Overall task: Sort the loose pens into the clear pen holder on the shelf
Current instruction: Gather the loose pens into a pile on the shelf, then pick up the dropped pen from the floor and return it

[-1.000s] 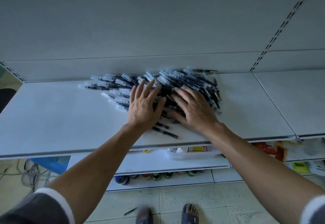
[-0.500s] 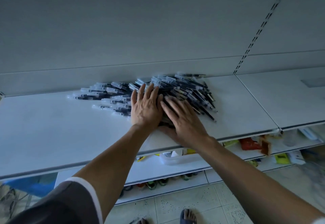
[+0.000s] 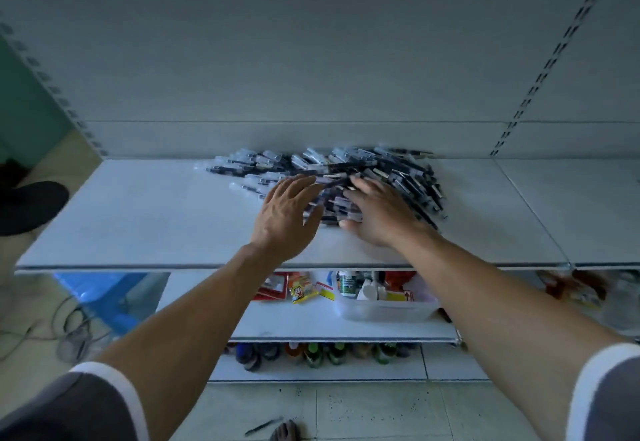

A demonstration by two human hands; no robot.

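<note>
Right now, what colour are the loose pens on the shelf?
The pens have clear barrels with black insides; the head view shows it.

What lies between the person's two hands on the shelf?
Part of the pen pile, in the head view, between the left hand and right hand.

Dark pens (image 3: 363, 170) heaped on white shelf (image 3: 156, 219).

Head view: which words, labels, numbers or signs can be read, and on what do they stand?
None can be read.
Pens: print too small.
Packet on the lower shelf: print blurred.
Bottle in the tub: label blurred.
</note>
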